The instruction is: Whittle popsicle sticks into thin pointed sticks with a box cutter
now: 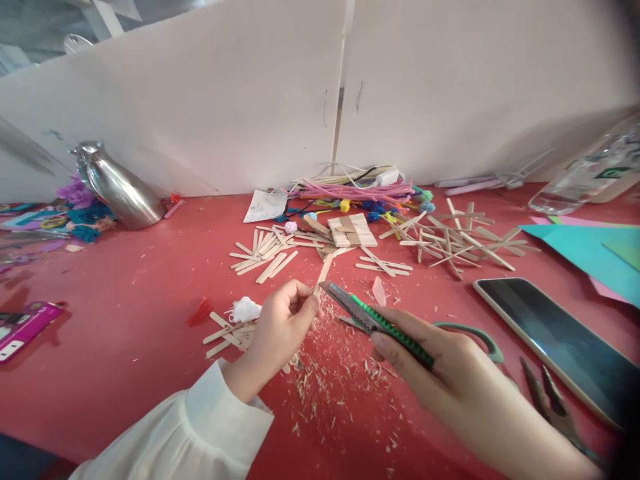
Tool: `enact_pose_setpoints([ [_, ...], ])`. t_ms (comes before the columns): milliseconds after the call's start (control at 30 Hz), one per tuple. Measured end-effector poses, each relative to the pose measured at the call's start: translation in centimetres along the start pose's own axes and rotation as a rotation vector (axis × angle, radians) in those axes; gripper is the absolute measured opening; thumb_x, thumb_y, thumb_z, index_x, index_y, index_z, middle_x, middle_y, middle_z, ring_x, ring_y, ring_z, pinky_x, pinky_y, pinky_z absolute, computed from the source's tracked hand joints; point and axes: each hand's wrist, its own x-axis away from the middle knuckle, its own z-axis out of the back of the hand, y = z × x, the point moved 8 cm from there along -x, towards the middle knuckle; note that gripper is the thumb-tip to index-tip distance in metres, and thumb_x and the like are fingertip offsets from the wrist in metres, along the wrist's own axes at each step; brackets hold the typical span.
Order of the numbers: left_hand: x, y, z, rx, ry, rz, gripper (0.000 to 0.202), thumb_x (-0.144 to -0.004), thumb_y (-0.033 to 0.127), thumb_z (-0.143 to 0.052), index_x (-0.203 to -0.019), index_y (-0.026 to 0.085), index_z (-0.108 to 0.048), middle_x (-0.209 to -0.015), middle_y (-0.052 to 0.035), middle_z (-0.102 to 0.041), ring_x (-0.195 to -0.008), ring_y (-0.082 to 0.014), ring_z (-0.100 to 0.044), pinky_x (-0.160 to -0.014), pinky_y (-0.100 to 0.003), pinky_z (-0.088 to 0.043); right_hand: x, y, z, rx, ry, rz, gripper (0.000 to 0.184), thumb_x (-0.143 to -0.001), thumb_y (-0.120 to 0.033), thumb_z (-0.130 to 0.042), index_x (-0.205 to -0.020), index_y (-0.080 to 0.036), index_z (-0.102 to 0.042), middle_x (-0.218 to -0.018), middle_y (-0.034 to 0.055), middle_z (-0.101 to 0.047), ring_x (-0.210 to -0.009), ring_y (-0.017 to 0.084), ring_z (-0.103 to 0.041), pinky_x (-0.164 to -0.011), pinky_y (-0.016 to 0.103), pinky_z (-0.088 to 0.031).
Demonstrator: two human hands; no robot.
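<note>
My left hand (280, 327) is closed in a pinch on a thin wooden craft stick (325, 270) that points up and away from me. My right hand (440, 363) is wrapped round a green utility knife (375, 317), whose metal blade tip rests against the stick just above my left fingers. Wood shavings (340, 373) lie scattered on the red table (125, 320) under both hands. A white sleeve covers my left forearm.
Loose craft sticks (265, 257), a glued stick panel (353, 230) and stick stars (460, 237) lie ahead, with pipe cleaners (355, 190) behind. A phone (555, 340), scissors (480, 337) and pliers (550, 400) are right. A steel jug (117, 187) stands left, coloured paper (590, 257) far right.
</note>
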Motion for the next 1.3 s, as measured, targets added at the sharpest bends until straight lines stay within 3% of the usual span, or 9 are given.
enact_pose_setpoints([
  [133,0.1,0.1,-0.3,0.060,-0.021,0.011,0.021,-0.086,0.032,-0.047,-0.072,0.017,-0.048,-0.066,0.0006,-0.056,-0.054,-0.0094,-0.052,-0.056,-0.023,-0.042,0.2,-0.9,-0.2,0.108,0.023,0.157,0.021,-0.088,-0.029,-0.041,-0.092,-0.021,-0.060,-0.052,-0.0049,-0.056,-0.041,0.009,-0.049,-0.039,0.020,-0.038],
  [267,0.3,0.6,-0.3,0.077,-0.026,-0.012,0.021,-0.087,0.032,-0.047,-0.072,0.017,-0.047,-0.067,0.0005,-0.056,-0.054,-0.0092,-0.053,-0.056,-0.023,-0.043,1.0,-2.4,0.0,0.308,0.175,0.363,0.029,-0.087,-0.020,-0.040,-0.108,-0.013,-0.060,-0.061,0.0011,-0.066,-0.044,0.013,-0.058,-0.040,0.024,-0.041],
  [333,0.3,0.6,-0.1,0.032,-0.010,-0.033,0.020,-0.087,0.031,-0.047,-0.072,0.017,-0.047,-0.065,0.0007,-0.055,-0.054,-0.0094,-0.053,-0.055,-0.023,-0.043,1.3,-2.7,0.1,0.353,0.228,0.395,0.031,-0.087,-0.019,-0.040,-0.111,-0.011,-0.059,-0.064,0.0032,-0.068,-0.045,0.015,-0.061,-0.038,0.025,-0.041],
  [433,0.2,0.6,0.4,-0.070,0.040,-0.063,0.020,-0.087,0.030,-0.046,-0.071,0.018,-0.047,-0.063,0.0007,-0.054,-0.054,-0.0100,-0.051,-0.054,-0.023,-0.042,1.0,-2.1,-0.1,0.224,0.151,0.299,0.028,-0.088,-0.022,-0.041,-0.110,-0.017,-0.057,-0.068,0.0010,-0.068,-0.050,0.013,-0.062,-0.044,0.023,-0.045],
  [567,0.1,0.4,0.6,-0.077,0.059,-0.062,0.020,-0.087,0.031,-0.046,-0.072,0.018,-0.048,-0.066,-0.0002,-0.056,-0.057,-0.0109,-0.054,-0.057,-0.024,-0.044,0.5,-0.9,-0.6,0.041,-0.021,0.082,0.019,-0.087,-0.031,-0.042,-0.078,-0.022,-0.056,-0.051,-0.0049,-0.054,-0.042,0.009,-0.049,-0.040,0.019,-0.039],
  [733,0.0,0.4,0.3,0.098,0.033,-0.028,0.021,-0.086,0.032,-0.049,-0.073,0.016,-0.048,-0.069,-0.0003,-0.058,-0.060,-0.0106,-0.059,-0.061,-0.024,-0.047,0.5,-0.3,-0.3,-0.082,-0.015,-0.075,0.024,-0.087,-0.037,-0.042,-0.073,-0.021,-0.054,-0.050,-0.0054,-0.045,-0.043,0.009,-0.040,-0.039,0.020,-0.033],
  [933,-0.1,0.4,0.2,0.122,0.040,-0.009,0.022,-0.086,0.033,-0.051,-0.073,0.016,-0.049,-0.069,0.0000,-0.059,-0.061,-0.0103,-0.060,-0.062,-0.024,-0.047,0.5,0.1,-1.1,-0.040,-0.076,-0.023,0.023,-0.088,-0.037,-0.040,-0.077,-0.022,-0.052,-0.051,-0.0055,-0.048,-0.043,0.009,-0.043,-0.040,0.020,-0.034],
  [1167,0.2,0.4,0.3,0.085,0.037,-0.029,0.022,-0.087,0.034,-0.050,-0.074,0.016,-0.049,-0.067,0.0002,-0.058,-0.062,-0.0110,-0.059,-0.063,-0.025,-0.047,0.5,-0.8,-0.7,-0.033,-0.015,0.062,0.020,-0.089,-0.033,-0.040,-0.079,-0.022,-0.054,-0.050,-0.0051,-0.051,-0.041,0.009,-0.047,-0.038,0.020,-0.036],
  [1300,0.3,0.4,0.0,0.023,0.033,-0.068,0.024,-0.088,0.037,-0.048,-0.075,0.016,-0.050,-0.068,-0.0012,-0.059,-0.063,-0.0122,-0.058,-0.064,-0.027,-0.047,0.8,-1.0,-0.9,0.027,0.078,0.155,0.024,-0.089,-0.029,-0.039,-0.105,-0.020,-0.055,-0.058,-0.0028,-0.059,-0.044,0.011,-0.052,-0.041,0.022,-0.039],
])
